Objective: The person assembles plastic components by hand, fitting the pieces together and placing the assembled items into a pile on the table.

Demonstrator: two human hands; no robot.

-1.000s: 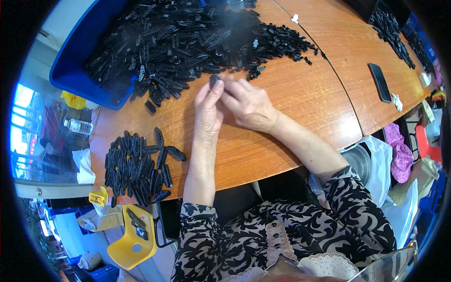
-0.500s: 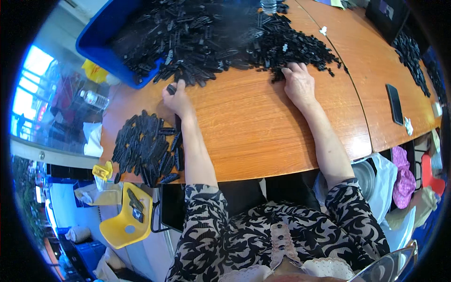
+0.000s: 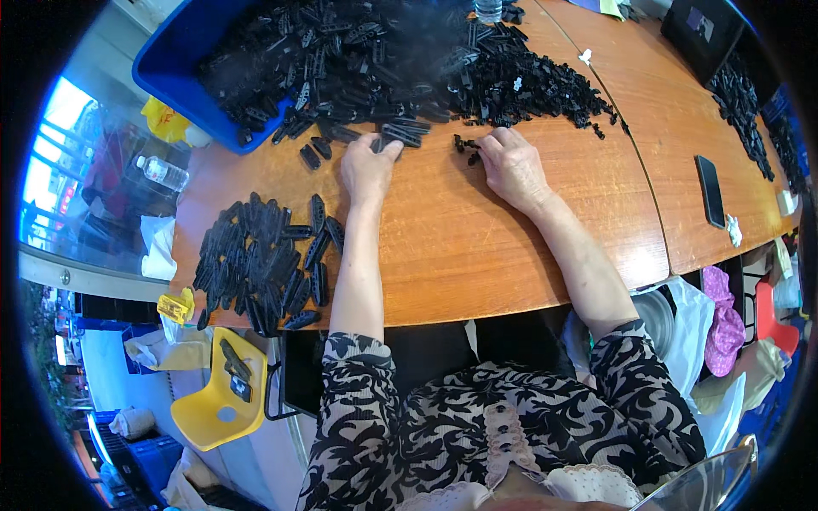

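My left hand (image 3: 368,170) is at the near edge of a heap of long black plastic pieces (image 3: 349,77), its thumb and fingers closed on one dark piece. A few more long pieces (image 3: 405,133) lie right beside its fingertips. My right hand (image 3: 513,169) is bent with its fingers together over some small black plastic parts (image 3: 467,146), drawn a little apart from the pile of small black parts (image 3: 545,89). Its fingertips are partly hidden. Nearer my left forearm lies a separate group of long black pieces (image 3: 264,255).
A blue bin (image 3: 158,77) lies tipped at the far left, black pieces spilling out. The wooden table (image 3: 477,264) ends just before my body. To the right are a phone (image 3: 709,189) and a crumpled white tissue (image 3: 733,230). A yellow chair (image 3: 217,417) stands lower left.
My left hand has moved right along the heap's edge; the dark piece it held is no longer there. My right hand has come left and nearer, bringing small parts away from their pile.
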